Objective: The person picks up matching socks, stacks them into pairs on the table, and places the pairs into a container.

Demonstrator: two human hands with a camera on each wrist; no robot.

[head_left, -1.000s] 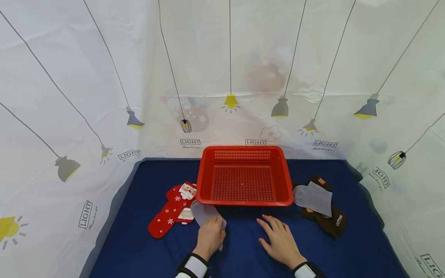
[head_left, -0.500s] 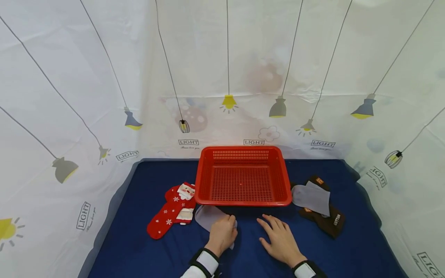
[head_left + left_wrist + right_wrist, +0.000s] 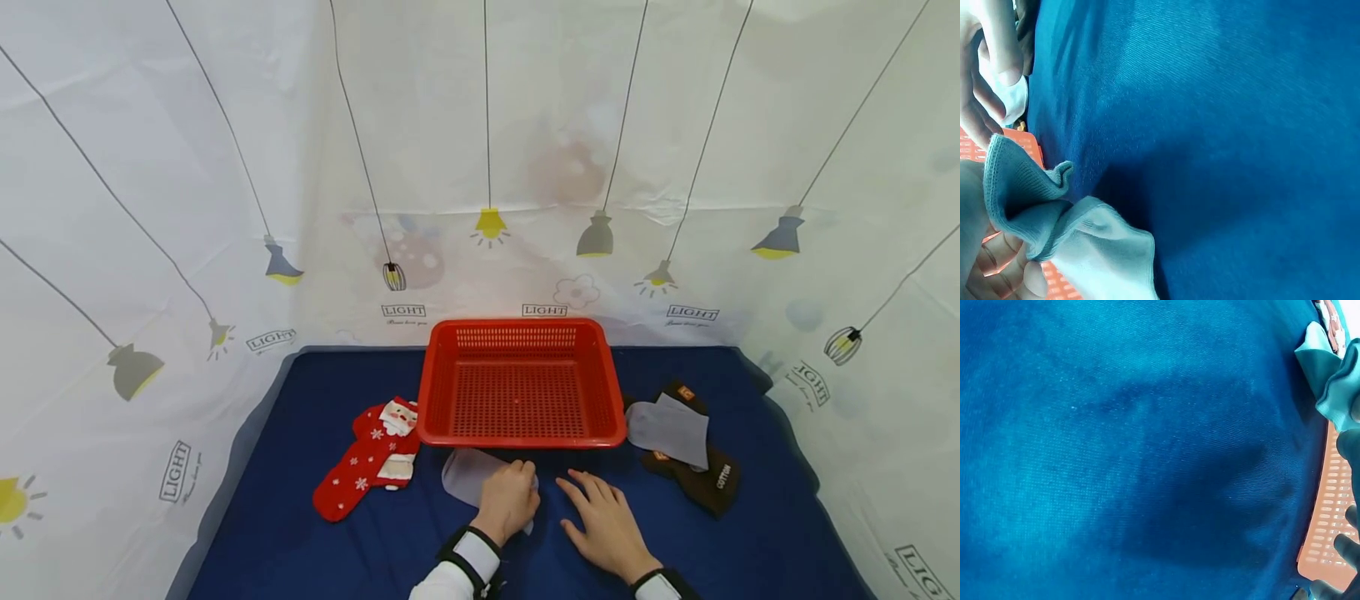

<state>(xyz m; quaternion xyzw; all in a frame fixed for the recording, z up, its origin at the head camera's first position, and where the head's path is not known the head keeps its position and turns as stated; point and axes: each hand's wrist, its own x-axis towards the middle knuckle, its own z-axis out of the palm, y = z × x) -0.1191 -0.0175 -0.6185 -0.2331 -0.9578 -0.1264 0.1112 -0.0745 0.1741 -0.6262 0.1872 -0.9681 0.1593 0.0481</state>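
Observation:
My left hand (image 3: 508, 502) pinches a grey sock (image 3: 467, 477) in front of the basket. In the left wrist view the sock (image 3: 1100, 250) is bunched at its ribbed cuff between thumb and fingers, its other end hanging down. Just to the right, my right hand (image 3: 609, 527) hovers over the blue cloth with fingers spread and holds nothing. In the right wrist view its fingertips show at the right edge, close to the sock (image 3: 1335, 394).
A red plastic basket (image 3: 517, 442) stands at the back centre. Red Christmas socks (image 3: 358, 473) with a Santa face lie left of it. On its right another grey sock (image 3: 670, 432) lies across brown socks (image 3: 712, 486). A white printed curtain (image 3: 450, 125) surrounds the blue cloth (image 3: 300, 433).
My left hand has moved right with the grey sock, away from the red socks and nearer my right hand. The right hand stays nearly still. The head view has shifted slightly.

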